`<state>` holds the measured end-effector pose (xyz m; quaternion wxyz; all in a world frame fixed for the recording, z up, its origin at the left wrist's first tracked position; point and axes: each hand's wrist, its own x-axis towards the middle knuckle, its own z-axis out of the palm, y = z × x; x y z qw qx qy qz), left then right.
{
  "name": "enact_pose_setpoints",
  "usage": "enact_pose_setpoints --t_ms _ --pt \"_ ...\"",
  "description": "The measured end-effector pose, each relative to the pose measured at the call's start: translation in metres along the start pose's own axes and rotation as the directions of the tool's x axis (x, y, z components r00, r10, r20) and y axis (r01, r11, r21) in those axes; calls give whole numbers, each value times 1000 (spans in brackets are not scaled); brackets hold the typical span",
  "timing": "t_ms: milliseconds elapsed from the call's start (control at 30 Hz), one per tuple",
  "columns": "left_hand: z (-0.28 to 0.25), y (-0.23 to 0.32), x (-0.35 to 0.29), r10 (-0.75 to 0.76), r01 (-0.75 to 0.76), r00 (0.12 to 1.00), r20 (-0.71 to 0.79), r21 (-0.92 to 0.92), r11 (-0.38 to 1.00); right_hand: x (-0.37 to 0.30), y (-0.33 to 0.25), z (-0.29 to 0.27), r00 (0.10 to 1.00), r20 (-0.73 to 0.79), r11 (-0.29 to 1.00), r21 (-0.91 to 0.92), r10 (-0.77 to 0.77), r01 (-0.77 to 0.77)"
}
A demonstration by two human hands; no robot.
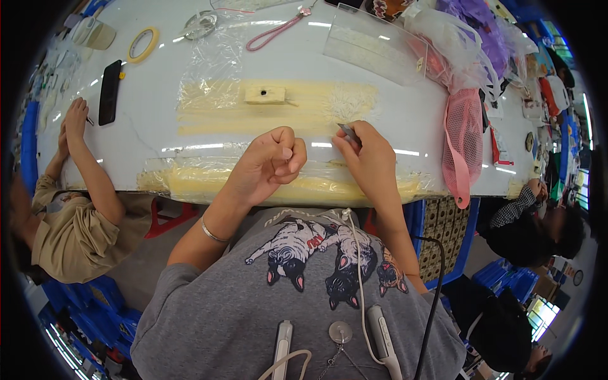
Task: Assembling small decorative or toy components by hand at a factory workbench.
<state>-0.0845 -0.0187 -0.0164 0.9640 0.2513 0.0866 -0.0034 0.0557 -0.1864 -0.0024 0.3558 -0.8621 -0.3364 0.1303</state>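
My left hand (269, 161) is curled into a fist over the near edge of the white table (158, 107); nothing shows between its fingers. My right hand (367, 155) pinches a small flat grey piece (348, 132) between thumb and fingers, just beside the left fist. Both hands hover above a yellowish taped strip (190, 180) along the table's front edge. A small cream block with a dark hole (265, 95) sits on a second yellowish taped patch farther back.
A co-worker's hands (73, 123) rest at the left edge by a black phone (109, 92). A yellow tape ring (142, 44), pink lanyard (272, 31), clear plastic sheet (373, 44), plastic bags and a pink mesh bag (462, 139) lie farther back and right. Another person sits at right.
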Motion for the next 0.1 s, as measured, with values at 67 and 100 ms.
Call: enact_pose_setpoints --t_ms 67,100 --pt "0 1 -2 12 -12 1000 -25 7 1000 4 -4 5 1000 3 999 -47 21 -21" --pt "0 3 -3 11 -11 999 -36 -5 1000 6 -7 8 999 2 994 -95 47 -46"
